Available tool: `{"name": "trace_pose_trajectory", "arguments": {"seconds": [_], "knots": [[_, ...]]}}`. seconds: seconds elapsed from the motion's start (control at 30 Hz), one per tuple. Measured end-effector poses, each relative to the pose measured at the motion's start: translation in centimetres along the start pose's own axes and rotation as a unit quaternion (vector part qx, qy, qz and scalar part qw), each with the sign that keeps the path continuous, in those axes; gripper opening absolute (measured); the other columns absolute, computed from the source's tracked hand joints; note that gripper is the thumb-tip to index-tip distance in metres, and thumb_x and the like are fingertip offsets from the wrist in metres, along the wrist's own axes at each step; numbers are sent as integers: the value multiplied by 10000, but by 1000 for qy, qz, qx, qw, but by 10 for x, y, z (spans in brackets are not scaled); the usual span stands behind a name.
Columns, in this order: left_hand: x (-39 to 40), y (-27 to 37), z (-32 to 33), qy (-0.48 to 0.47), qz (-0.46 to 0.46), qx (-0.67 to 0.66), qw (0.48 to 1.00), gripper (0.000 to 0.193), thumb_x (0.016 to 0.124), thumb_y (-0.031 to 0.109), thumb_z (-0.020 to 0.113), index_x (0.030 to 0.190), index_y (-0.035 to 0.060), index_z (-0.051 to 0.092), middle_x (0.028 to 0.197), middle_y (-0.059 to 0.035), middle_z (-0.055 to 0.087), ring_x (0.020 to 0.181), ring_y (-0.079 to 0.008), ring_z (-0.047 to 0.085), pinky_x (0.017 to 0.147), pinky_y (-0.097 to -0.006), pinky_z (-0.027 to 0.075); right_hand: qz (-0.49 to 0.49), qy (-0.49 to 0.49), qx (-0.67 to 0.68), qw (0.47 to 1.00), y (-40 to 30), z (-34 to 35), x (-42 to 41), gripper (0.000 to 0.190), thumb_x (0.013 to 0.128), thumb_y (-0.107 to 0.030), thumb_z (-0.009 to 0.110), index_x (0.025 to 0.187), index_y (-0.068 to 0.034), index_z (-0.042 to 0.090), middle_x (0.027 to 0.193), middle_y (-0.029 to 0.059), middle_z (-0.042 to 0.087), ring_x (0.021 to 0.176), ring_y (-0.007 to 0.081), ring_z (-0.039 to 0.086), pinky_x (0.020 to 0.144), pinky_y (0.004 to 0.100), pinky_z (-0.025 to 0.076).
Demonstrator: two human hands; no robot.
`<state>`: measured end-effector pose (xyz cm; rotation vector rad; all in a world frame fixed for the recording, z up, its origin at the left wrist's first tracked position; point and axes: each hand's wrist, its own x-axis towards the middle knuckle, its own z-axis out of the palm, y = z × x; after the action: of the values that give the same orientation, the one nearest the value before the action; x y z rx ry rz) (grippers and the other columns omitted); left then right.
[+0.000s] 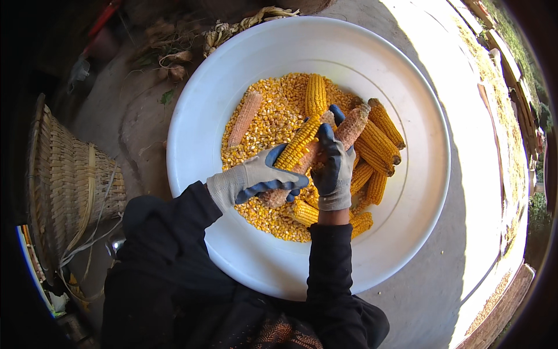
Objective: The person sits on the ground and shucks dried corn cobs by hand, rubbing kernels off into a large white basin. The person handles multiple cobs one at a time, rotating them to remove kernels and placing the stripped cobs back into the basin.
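Observation:
My left hand (pixel 270 174), in a grey glove with a blue coated palm, grips a yellow ear of corn (pixel 298 144). My right hand (pixel 333 165), gloved alike, is closed around a bare reddish corn cob (pixel 352 126) lying against that ear. More bare cob (pixel 275 198) shows beneath my left hand; whether it is the same piece I cannot tell. Both hands are over a large white plastic basin (pixel 409 209) holding loose corn kernels (pixel 272 118). Another stripped cob (pixel 245 118) rests on the kernels at the left, and an unshelled ear (pixel 315 95) lies beyond my hands.
Several unshelled ears (pixel 378 141) are heaped at the basin's right side. A woven basket (pixel 74 174) with loose strings stands at the left. Dry husks (pixel 244 26) and roots (pixel 174 65) lie behind the basin. Sunlit concrete floor (pixel 475 174) extends to the right, with a wooden beam (pixel 501 305) along its edge.

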<state>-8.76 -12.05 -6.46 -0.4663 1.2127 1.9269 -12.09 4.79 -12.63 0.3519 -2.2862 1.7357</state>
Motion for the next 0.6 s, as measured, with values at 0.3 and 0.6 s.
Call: {"name": "trace_pose_trajectory", "arguments": {"seconds": [0.3,0.6], "knots": [[11,-13,-13,11,2,131,991,535,785,173,752,1237,9,517,973,-122,667,788,-184,687,634,-313,561,326,56,508,795,-12,-6,-10,519,920,-157,573,1400,-76,394,1237,100,564,1046,195,596,891,338,490],[13,-28,-14,47,-14,84,995,473,740,44,714,1157,-23,502,769,-92,630,675,-196,643,637,-321,540,335,120,375,856,0,23,-19,407,930,-102,568,1319,-15,486,861,-21,555,692,43,509,619,180,416]]}}
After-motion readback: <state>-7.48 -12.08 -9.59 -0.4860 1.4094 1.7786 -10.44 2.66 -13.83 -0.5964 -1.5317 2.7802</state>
